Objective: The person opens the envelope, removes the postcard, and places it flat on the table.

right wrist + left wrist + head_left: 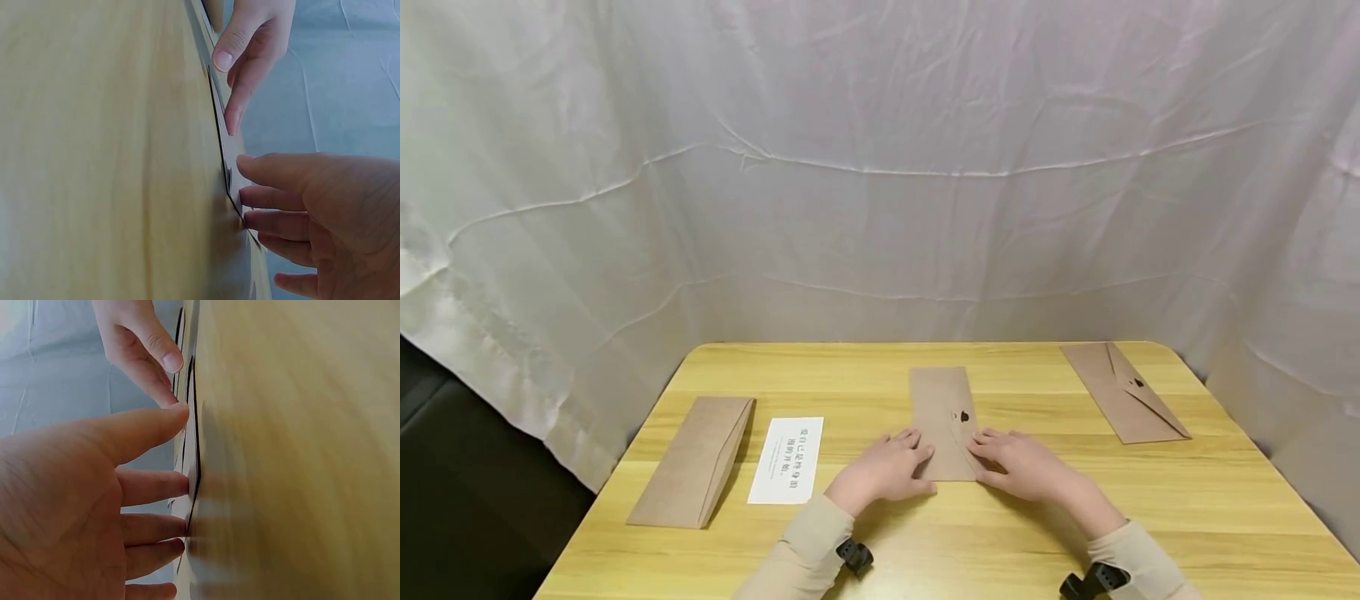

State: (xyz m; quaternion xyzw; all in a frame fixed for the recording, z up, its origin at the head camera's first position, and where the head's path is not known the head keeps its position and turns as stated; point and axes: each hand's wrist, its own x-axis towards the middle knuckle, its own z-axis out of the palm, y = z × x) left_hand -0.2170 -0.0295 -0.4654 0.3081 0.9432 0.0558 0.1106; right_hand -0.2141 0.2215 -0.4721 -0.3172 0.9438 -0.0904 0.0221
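Note:
A brown paper envelope with a small dark print lies near the middle of the wooden table. At its left edge, my left hand touches the paper with fingertips; its fingers look fairly straight in the left wrist view. My right hand rests at the opposite edge, fingertips on the paper and table. Neither hand is curled round the envelope. Seen from the right wrist, the near end of the envelope stands slightly off the tabletop.
Left of the hands lies a white card with printed characters. Beyond it is another brown envelope, its flap side slightly raised. A third envelope with a dark print lies at the back right. Pale curtains hang behind the table.

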